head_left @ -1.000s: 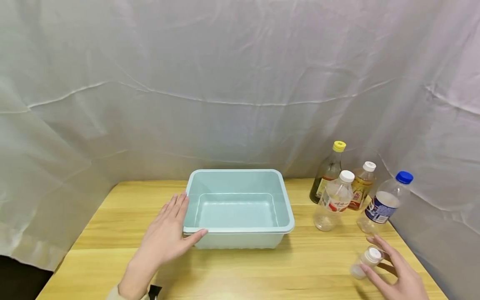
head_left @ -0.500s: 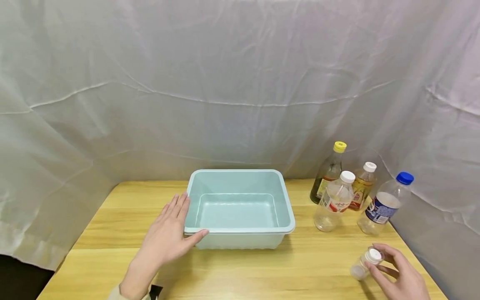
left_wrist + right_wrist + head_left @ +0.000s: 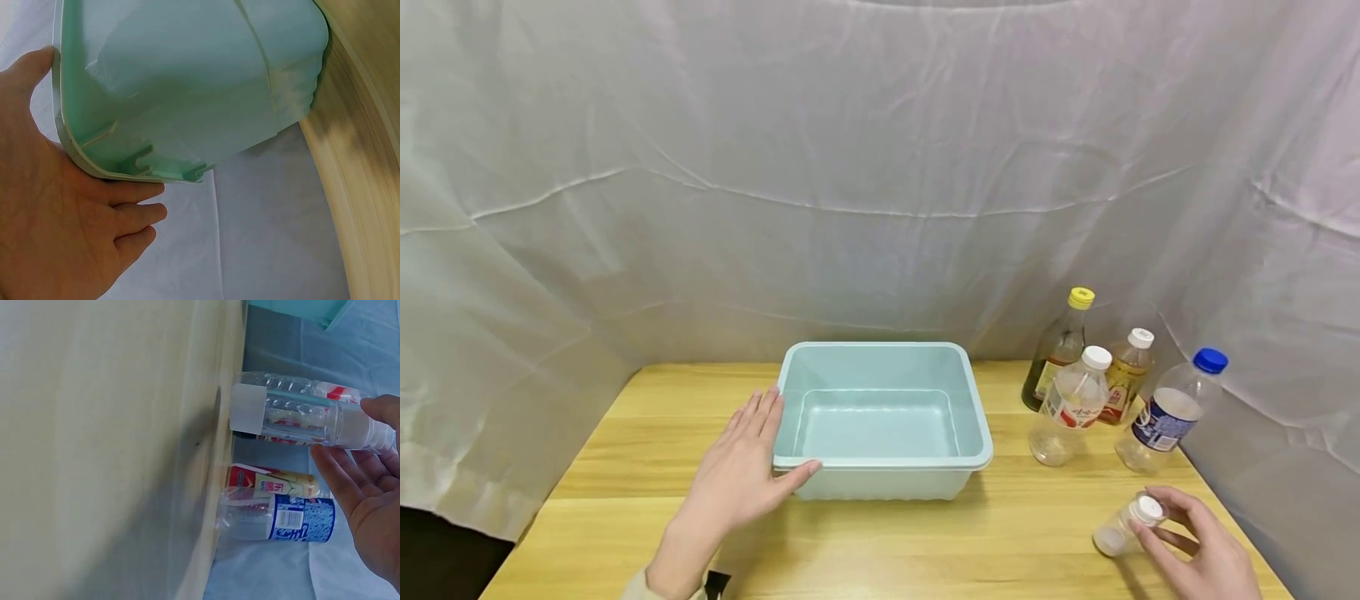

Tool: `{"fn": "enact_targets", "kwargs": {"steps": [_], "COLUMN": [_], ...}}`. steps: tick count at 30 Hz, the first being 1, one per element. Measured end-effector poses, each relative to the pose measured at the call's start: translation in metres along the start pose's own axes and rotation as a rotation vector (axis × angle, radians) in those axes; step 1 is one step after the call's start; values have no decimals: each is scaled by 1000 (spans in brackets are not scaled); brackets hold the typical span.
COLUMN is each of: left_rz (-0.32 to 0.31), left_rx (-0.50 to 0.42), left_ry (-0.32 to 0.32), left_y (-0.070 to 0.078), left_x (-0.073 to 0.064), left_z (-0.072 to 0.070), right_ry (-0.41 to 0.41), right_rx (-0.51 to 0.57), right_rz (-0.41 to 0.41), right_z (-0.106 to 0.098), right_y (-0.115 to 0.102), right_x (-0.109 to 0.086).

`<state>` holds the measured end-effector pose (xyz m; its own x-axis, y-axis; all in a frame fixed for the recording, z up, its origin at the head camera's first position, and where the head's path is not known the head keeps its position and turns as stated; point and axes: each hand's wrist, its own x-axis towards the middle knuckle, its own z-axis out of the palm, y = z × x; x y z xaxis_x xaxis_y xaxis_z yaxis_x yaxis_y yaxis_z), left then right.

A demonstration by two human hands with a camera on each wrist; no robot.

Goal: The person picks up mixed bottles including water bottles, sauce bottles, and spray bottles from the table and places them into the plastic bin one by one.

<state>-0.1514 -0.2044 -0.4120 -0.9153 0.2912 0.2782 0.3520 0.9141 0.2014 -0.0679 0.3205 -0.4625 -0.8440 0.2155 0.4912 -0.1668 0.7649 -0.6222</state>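
A small clear jar (image 3: 1129,525) with a white inner top and white contents at its base leans in my right hand (image 3: 1206,550), which pinches its upper end between thumb and fingers. In the right wrist view the jar (image 3: 300,419) shows side-on; I cannot tell whether its base touches the table. My left hand (image 3: 737,475) rests with straight fingers against the left side of a pale blue-green plastic basin (image 3: 883,462), its thumb over the front rim. The left wrist view shows that hand (image 3: 69,206) at the basin's corner under the rim (image 3: 94,169).
Several bottles stand at the back right of the wooden table (image 3: 925,550): a yellow-capped dark sauce bottle (image 3: 1056,354), a clear white-capped bottle (image 3: 1067,417), an amber-filled bottle (image 3: 1123,383) and a blue-capped bottle (image 3: 1168,417). Grey cloth (image 3: 850,208) hangs behind.
My right hand's fingers have closed on the jar's top. The jar's base has since shifted slightly left. My left hand keeps its place on the basin.
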Motion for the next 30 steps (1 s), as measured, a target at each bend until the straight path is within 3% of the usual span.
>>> {"fn": "enact_targets", "kwargs": {"steps": [6,14,30], "left_rz": [-1,1,9], "left_rx": [-5,-9,-12], "left_ry": [5,-5,13], "left_y": [-1,0,1], "left_x": [-1,1,1], "left_z": [1,-1,-2], "right_ry": [21,90,95], "right_rx": [56,70,188], "right_rz": [-66,-64,-143], "right_z": [2,3,12], "right_y": [-10,-28,-58], "right_x": [6,15,45]}}
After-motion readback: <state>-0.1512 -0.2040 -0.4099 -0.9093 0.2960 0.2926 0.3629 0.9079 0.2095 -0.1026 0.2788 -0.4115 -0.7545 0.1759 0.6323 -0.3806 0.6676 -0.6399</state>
